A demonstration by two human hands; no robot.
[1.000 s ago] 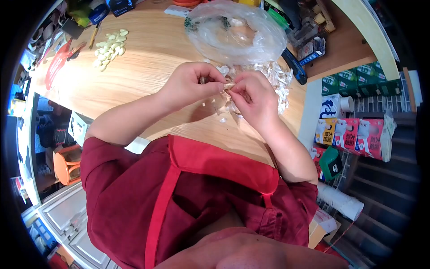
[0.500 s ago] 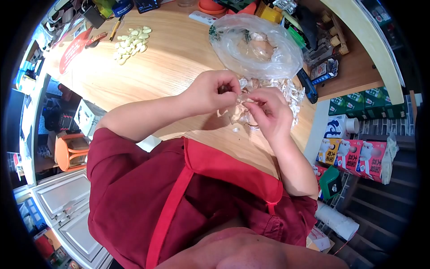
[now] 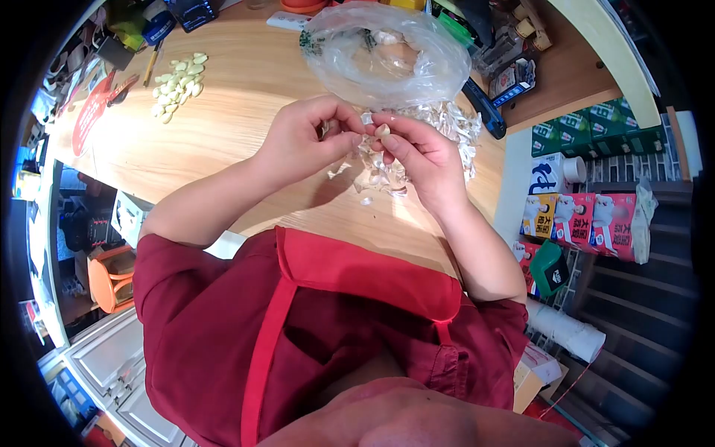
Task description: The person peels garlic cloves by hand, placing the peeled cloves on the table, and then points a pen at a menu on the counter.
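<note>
My right hand (image 3: 428, 153) pinches a garlic clove (image 3: 383, 131) between thumb and fingers, above the scattered skins. Close beside it, my left hand (image 3: 316, 138) has its thumb and forefinger drawn together, their tips almost meeting the right fingers. A pale flake of garlic skin (image 3: 366, 118) shows by the left fingertips; whether they grip it is unclear. Beneath and behind the hands spreads a heap of papery garlic skins (image 3: 456, 128). A clear plastic bag (image 3: 335, 63) with garlic bulbs (image 3: 393, 56) inside stands behind the heap. Peeled garlic cloves (image 3: 179, 86) lie in a pile at the far left.
The wooden table (image 3: 231, 89) has a red fan-shaped card (image 3: 93, 119) and a yellow pen (image 3: 153, 63) at its left. A dark blue tool (image 3: 484, 110) lies right of the skins, near a wooden shelf (image 3: 573, 97). Boxes (image 3: 577, 223) stand beyond the table's right edge.
The view has shifted, so the table's things sit further left and higher. In my right fingers the clove now shows plainly, turned upward. Both hands stay close together over the skins.
</note>
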